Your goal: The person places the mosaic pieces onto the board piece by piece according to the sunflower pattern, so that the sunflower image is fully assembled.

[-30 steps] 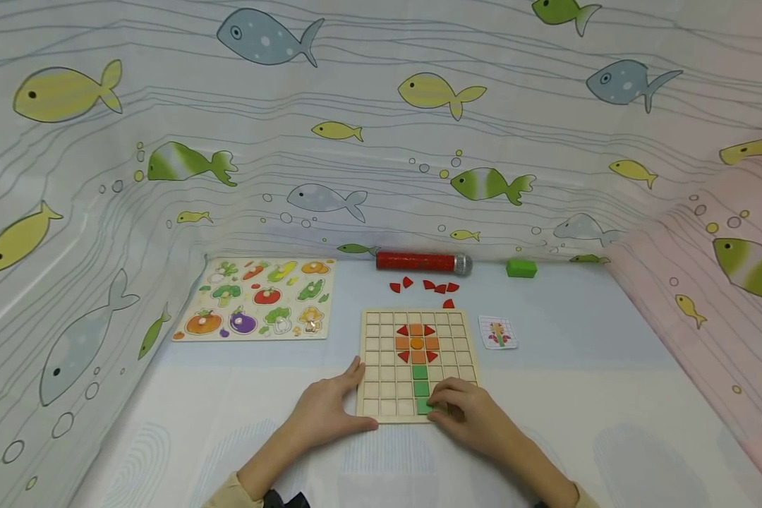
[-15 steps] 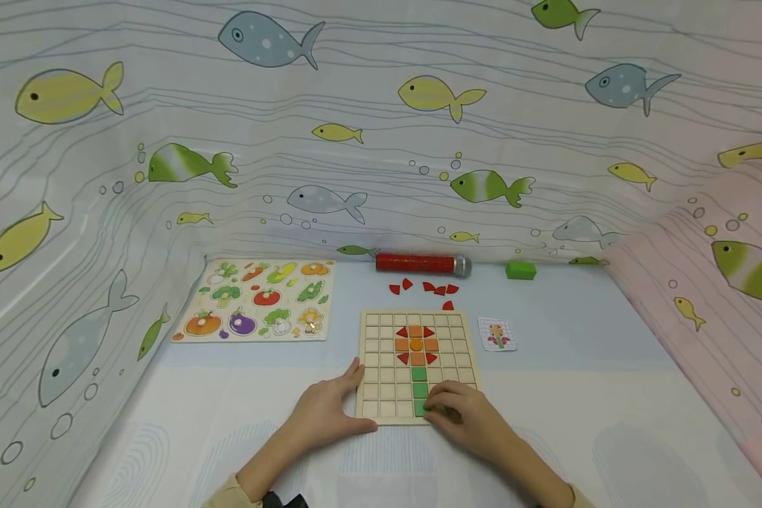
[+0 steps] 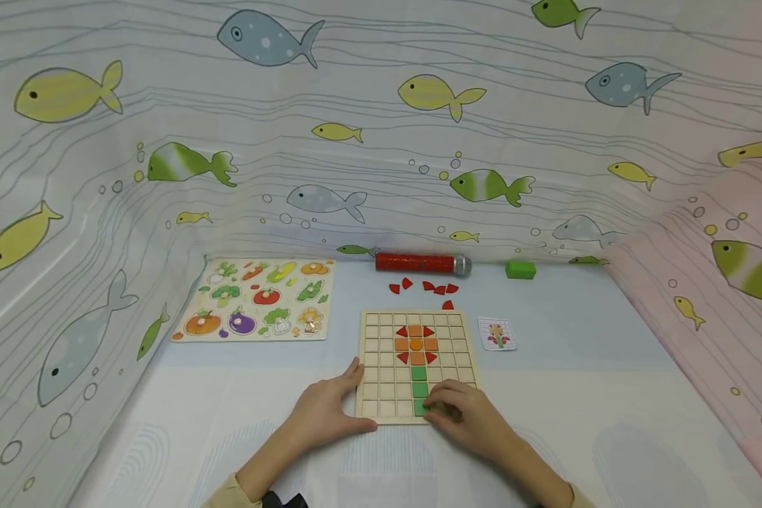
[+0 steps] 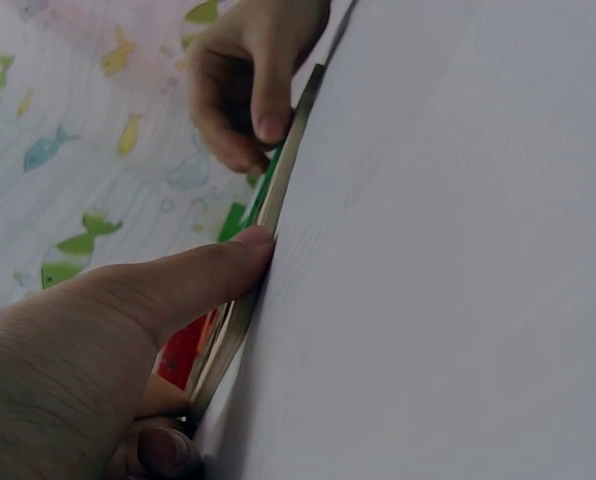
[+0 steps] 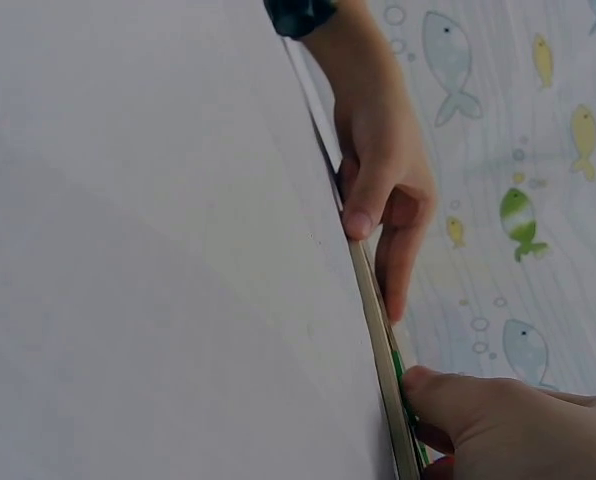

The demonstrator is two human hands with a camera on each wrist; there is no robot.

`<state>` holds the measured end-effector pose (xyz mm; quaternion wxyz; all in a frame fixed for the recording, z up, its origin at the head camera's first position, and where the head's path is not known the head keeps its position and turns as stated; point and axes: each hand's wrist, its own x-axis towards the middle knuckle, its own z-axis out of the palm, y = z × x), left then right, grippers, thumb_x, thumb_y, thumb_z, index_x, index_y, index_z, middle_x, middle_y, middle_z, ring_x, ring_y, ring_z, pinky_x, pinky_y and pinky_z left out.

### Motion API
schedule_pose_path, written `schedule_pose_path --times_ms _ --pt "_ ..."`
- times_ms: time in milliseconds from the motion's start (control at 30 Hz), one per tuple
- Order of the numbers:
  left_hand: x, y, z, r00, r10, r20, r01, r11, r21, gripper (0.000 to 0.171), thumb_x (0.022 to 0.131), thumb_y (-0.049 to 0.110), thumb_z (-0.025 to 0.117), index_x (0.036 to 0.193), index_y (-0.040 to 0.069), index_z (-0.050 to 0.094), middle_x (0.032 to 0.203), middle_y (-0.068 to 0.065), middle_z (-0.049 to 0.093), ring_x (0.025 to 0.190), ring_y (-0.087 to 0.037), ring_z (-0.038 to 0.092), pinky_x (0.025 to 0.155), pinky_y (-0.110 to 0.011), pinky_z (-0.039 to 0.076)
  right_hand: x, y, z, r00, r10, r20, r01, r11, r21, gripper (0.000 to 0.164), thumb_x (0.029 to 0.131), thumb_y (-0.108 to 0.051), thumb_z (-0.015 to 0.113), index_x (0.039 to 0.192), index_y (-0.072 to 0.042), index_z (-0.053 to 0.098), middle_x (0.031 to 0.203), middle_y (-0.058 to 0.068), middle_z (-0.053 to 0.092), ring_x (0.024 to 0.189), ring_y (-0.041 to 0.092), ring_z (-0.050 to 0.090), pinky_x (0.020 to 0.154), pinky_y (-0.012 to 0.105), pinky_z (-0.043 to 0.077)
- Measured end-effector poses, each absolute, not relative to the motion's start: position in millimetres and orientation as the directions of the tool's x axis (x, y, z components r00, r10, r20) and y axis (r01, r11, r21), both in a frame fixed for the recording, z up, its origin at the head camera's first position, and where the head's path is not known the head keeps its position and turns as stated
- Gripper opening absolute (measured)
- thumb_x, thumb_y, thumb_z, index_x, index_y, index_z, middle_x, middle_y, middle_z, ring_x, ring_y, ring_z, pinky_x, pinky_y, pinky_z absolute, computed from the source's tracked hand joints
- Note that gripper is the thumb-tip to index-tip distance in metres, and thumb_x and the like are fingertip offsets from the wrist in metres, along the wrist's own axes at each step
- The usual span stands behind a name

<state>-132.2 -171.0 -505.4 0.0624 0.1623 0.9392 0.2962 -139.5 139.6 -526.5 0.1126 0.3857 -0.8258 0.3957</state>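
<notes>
A square wooden grid board (image 3: 381,389) lies flat, with orange tiles (image 3: 401,345) around an orange disc (image 3: 415,344) and red wedge pieces (image 3: 429,358) at the corners. Below them, green square tiles run down one column. At the board's front left corner rests my left hand (image 3: 325,410), thumb against the front edge and straight fingers along the left side. My right hand (image 3: 473,416) has its thumb and curled fingers on the right side of the lowest green tile (image 3: 420,407). The left wrist view shows that thumb and finger meeting the green piece; the palm hides some cells.
A printed pattern card (image 3: 497,334) lies right of the board. Several loose red wedges (image 3: 440,290) are scattered behind it. Farther back sit a red microphone (image 3: 415,263) and a green block (image 3: 521,269). A vegetable puzzle board (image 3: 254,300) occupies the back left.
The lowest green tile has shifted slightly and lies squarer in its bottom-row cell. My right hand has moved a little left with it. My left hand stays in place.
</notes>
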Motion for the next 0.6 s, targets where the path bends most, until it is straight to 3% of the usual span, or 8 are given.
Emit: schedule_pose_path --times_ms 600 --pt "-132.0 -172.2 -506.7 -0.942 0.336 -0.023 0.259 0.764 0.591 0.107 0.075 0.059 0.091 0.156 0.003 0.051 0.165 -0.011 0.044 0.138 -0.036 0.06 0.106 -0.055 0.053 -138.4 136.0 -521.3 -0.721 -0.529 0.448 -0.682 0.422 -0.598 0.022 0.085 -0.01 0.09 0.101 -0.019 0.078 0.101 -0.012 0.073 0.077 0.002 0.056 0.064 0.014 0.048"
